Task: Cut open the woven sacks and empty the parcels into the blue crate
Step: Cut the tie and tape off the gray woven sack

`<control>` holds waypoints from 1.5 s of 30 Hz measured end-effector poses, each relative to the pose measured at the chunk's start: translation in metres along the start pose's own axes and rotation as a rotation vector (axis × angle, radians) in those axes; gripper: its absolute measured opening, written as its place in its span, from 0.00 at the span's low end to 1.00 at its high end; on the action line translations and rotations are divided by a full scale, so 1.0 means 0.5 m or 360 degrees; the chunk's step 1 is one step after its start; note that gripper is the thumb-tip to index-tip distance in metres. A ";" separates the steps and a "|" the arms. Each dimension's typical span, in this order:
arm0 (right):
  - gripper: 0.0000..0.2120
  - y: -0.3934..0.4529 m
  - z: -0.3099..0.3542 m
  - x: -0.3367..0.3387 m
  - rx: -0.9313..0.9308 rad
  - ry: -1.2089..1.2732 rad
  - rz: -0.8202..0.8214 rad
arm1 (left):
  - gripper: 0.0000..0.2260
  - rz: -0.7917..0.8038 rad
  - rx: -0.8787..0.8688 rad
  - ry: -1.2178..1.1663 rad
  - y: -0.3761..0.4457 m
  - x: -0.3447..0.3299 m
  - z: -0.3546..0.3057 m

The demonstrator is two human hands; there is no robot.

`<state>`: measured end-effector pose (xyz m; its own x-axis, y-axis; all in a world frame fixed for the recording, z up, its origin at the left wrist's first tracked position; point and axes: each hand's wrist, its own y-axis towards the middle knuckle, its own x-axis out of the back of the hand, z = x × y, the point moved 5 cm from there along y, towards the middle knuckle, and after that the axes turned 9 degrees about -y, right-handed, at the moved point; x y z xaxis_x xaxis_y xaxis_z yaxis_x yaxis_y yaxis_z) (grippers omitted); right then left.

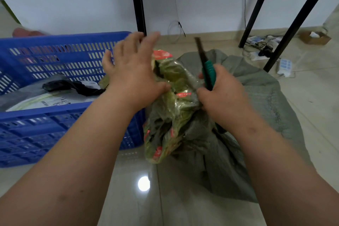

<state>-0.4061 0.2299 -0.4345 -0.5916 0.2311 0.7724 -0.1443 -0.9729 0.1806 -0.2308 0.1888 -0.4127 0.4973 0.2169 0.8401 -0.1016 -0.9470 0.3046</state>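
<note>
Head view, looking down: the grey-green woven sack (238, 115) lies slumped on the pale tiled floor (183, 207), just to the right of the blue crate (55, 57), its bunched neck gathered up between the person's two forearms. That neck is wrapped in crinkled yellow-green tape (170, 108) with red printed patches (the print is too blurred to read).

Her or his right hand (222, 101) is curled round a green-handled utility knife (208, 73), and also seems to pinch the taped neck beneath it; the dark blade points up and away, toward the wall. The left hand (132, 71) is spread flat, fingers straight and fanned, palm down over the top of the taped bundle, with the thumb touching the tape. It grips nothing. Both forearms reach forward from the bottom corners, bare to the elbow.

Inside the crate lie several parcels (55, 97), grey and white mailers with a black bag on top.

Beyond, black metal table legs (137, 5) stand against the white wall, and a tangle of cables and a power strip (284, 66) sits on the floor at far right, near a small cardboard box (315, 37).
</note>
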 end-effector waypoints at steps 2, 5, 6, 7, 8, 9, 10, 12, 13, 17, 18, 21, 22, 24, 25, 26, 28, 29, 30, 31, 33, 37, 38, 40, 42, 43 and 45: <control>0.09 0.002 -0.013 0.018 -0.0121 0.0215 -0.0223 | 0.42 -0.0257 0.0272 -0.0243 -0.004 0.004 0.019; 0.09 -0.001 -0.030 0.032 -0.0277 0.0522 -0.0359 | 0.33 0.0188 0.0626 -0.0640 -0.012 -0.037 0.040; 0.09 -0.003 -0.032 0.033 -0.0285 0.0548 -0.0363 | 0.33 0.0470 0.0711 -0.0871 -0.023 -0.057 0.036; 0.09 -0.004 -0.032 0.031 -0.0277 0.0545 -0.0353 | 0.30 0.0666 0.0777 -0.1120 -0.033 -0.073 0.030; 0.09 -0.005 -0.030 0.028 -0.0262 0.0532 -0.0328 | 0.25 0.0734 0.0811 -0.1337 -0.036 -0.083 0.025; 0.09 -0.006 -0.026 0.024 -0.0245 0.0516 -0.0291 | 0.18 0.0690 0.0828 -0.1537 -0.034 -0.086 0.019; 0.09 -0.005 -0.023 0.020 -0.0233 0.0495 -0.0250 | 0.11 0.0592 0.0849 -0.1697 -0.030 -0.085 0.016; 0.09 -0.004 -0.022 0.016 -0.0222 0.0404 -0.0181 | 0.04 0.0365 0.0879 -0.1945 -0.021 -0.075 0.009; 0.09 -0.003 -0.022 0.018 -0.0217 0.0324 -0.0161 | 0.03 0.0278 0.0864 -0.2054 -0.019 -0.067 0.005; 0.10 -0.001 -0.024 0.036 -0.0190 0.0172 -0.0141 | 0.05 0.0118 0.0724 -0.2147 -0.010 -0.042 0.008; 0.10 -0.001 -0.022 0.038 -0.0194 0.0187 -0.0132 | 0.05 0.0099 0.0706 -0.2145 -0.010 -0.040 0.009; 0.11 0.001 -0.017 0.045 -0.0235 0.0239 -0.0135 | 0.04 0.0085 0.0741 -0.2164 -0.006 -0.041 0.012; 0.11 0.001 -0.015 0.046 -0.0253 0.0219 -0.0112 | 0.03 0.0115 0.0761 -0.2152 -0.005 -0.043 0.015; 0.11 0.000 -0.008 0.049 -0.0270 0.0140 -0.0046 | 0.07 0.0228 0.0797 -0.2124 -0.005 -0.048 0.018; 0.13 -0.001 -0.002 0.054 -0.0268 0.0113 -0.0036 | 0.12 0.0295 0.0808 -0.2129 -0.007 -0.050 0.017; 0.15 -0.002 0.005 0.060 -0.0267 0.0111 -0.0038 | 0.18 0.0353 0.0815 -0.2159 -0.010 -0.051 0.014; 0.19 -0.004 0.021 0.071 -0.0275 0.0159 -0.0021 | 0.22 0.0375 0.0843 -0.2253 -0.013 -0.053 0.009; 0.19 -0.007 0.028 0.076 -0.0276 0.0198 0.0002 | 0.20 0.0343 0.0852 -0.2283 -0.012 -0.052 0.008; 0.18 -0.009 0.035 0.081 -0.0267 0.0244 0.0023 | 0.16 0.0292 0.0862 -0.2284 -0.009 -0.051 0.009; 0.17 -0.013 0.042 0.088 -0.0252 0.0298 0.0030 | 0.13 0.0232 0.0871 -0.2282 -0.008 -0.049 0.010; 0.14 -0.022 0.057 0.105 -0.0239 0.0450 0.0039 | 0.10 0.0107 0.0874 -0.2274 0.001 -0.044 0.019; 0.09 -0.060 0.098 0.095 -0.0258 0.0670 0.0492 | 0.07 -0.0195 0.0919 -0.2362 0.011 -0.030 0.041; 0.10 -0.070 0.107 0.080 -0.0263 0.0683 0.0618 | 0.07 -0.0272 0.0928 -0.2369 0.011 -0.029 0.047; 0.11 -0.083 0.117 0.052 -0.0223 0.0664 0.0751 | 0.05 -0.0401 0.0934 -0.2320 0.009 -0.028 0.058; 0.10 -0.084 0.120 0.032 -0.0186 0.0601 0.0771 | 0.04 -0.0498 0.0914 -0.2200 0.008 -0.024 0.065; 0.10 -0.084 0.120 0.025 -0.0186 0.0580 0.0774 | 0.05 -0.0530 0.0892 -0.2151 0.008 -0.021 0.066; 0.08 -0.082 0.118 0.015 -0.0189 0.0527 0.0776 | 0.09 -0.0578 0.0839 -0.2092 0.008 -0.014 0.067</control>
<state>-0.3577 0.2713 -0.4002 -0.8247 -0.2342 0.5148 0.1296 -0.9643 -0.2310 -0.2059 0.1757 -0.4324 0.8674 0.3635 -0.3399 0.3754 -0.9263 -0.0328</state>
